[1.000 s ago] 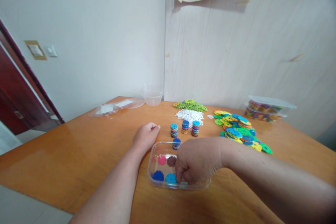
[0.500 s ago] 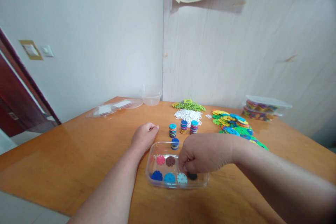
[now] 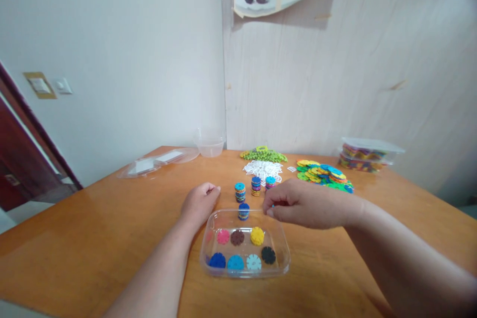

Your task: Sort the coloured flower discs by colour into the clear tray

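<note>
Seven discs (image 3: 237, 237) lie flat in our clear tray (image 3: 283, 246) on counter (image 3: 93, 238). Right hand (image 3: 303, 204) above tray's far edge, grip pinched together; held item we cannot tell. Left hand (image 3: 198, 202) rests curled, empty, touching tray's left corner. Three stacks (image 3: 255, 186) just beyond.

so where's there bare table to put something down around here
Free: the wooden table left of the left hand, up to the clear lids; also right of the tray. Crowded: past the right hand, where the disc stacks and the loose disc pile sit.
</note>
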`<move>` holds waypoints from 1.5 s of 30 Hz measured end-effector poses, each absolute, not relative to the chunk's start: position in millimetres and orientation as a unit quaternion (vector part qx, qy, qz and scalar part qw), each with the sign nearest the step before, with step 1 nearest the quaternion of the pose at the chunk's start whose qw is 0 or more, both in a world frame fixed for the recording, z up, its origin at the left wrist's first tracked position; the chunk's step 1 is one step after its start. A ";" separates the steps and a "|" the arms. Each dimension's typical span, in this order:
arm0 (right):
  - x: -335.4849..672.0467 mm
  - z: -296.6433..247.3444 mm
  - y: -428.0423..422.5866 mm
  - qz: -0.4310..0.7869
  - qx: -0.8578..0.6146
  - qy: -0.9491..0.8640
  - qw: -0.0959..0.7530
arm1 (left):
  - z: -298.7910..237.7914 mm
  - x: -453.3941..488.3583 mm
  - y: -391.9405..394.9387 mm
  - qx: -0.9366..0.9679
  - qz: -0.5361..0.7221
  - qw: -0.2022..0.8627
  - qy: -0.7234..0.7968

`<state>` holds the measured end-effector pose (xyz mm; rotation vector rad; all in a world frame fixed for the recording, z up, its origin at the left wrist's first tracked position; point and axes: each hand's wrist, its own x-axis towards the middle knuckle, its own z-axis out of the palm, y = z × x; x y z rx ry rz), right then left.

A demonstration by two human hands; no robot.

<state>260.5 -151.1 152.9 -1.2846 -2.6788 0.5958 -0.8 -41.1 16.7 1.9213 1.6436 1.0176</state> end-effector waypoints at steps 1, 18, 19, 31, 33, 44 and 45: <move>262.0 152.7 -150.4 0.196 -0.426 -0.881 0.056 | 15.9 -1.1 -40.7 0.690 0.366 0.206 0.589; 283.0 122.6 -115.2 0.112 -0.560 -0.819 0.050 | 16.4 -2.8 -39.5 0.692 0.354 0.217 0.591; 282.7 119.0 -113.9 0.116 -0.555 -0.822 0.046 | 16.7 -2.7 -39.6 0.691 0.351 0.216 0.594; 276.6 89.0 -102.5 0.085 -0.520 -0.849 0.027 | 19.8 -1.5 -41.3 0.691 0.346 0.209 0.600; 275.9 88.1 -102.0 0.088 -0.523 -0.847 0.028 | 21.5 -0.1 -43.0 0.688 0.347 0.210 0.601; 282.7 94.2 -101.9 0.113 -0.547 -0.826 0.078 | 16.1 -1.0 -40.6 0.694 0.344 0.212 0.596; 283.6 96.6 -101.8 0.118 -0.552 -0.820 0.093 | 14.4 -1.5 -39.4 0.696 0.346 0.212 0.592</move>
